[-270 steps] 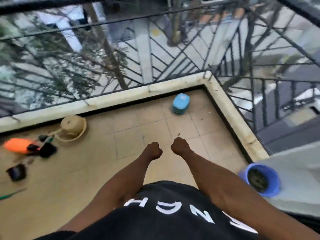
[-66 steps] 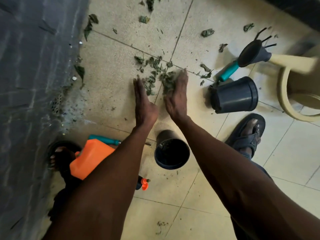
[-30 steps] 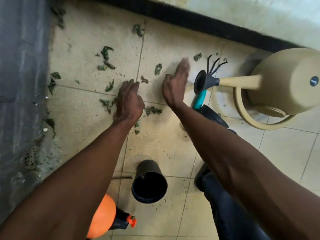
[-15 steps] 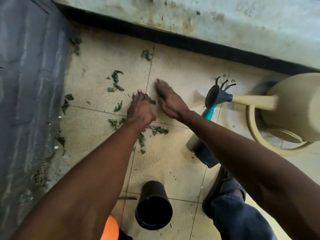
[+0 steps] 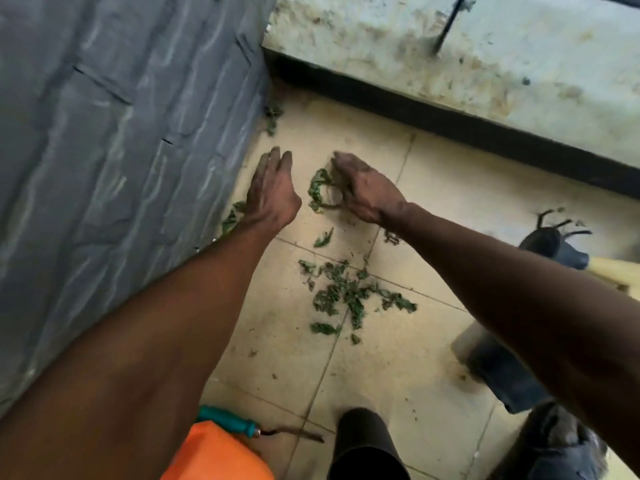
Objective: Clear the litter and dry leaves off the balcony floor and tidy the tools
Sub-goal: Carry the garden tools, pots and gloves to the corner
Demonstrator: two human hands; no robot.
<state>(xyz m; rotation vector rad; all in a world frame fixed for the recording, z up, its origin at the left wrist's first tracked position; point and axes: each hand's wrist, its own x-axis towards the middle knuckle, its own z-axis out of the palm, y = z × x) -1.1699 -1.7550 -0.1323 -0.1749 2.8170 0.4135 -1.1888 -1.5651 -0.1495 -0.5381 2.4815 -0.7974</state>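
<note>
On the tiled balcony floor point(image 5: 433, 209), the left hand point(image 5: 268, 192) lies flat, fingers straight, beside the wall, the right hand point(image 5: 363, 188) cups loose leaves point(image 5: 318, 188), and the gathered leaf pile point(image 5: 349, 296) behind the fingers remains uncollected.

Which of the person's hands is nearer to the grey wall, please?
The left. The left hand lies flat on the floor right beside the grey wall, over a few leaves at its base. The right hand is farther out on the tiles, by a curled leaf.
</note>
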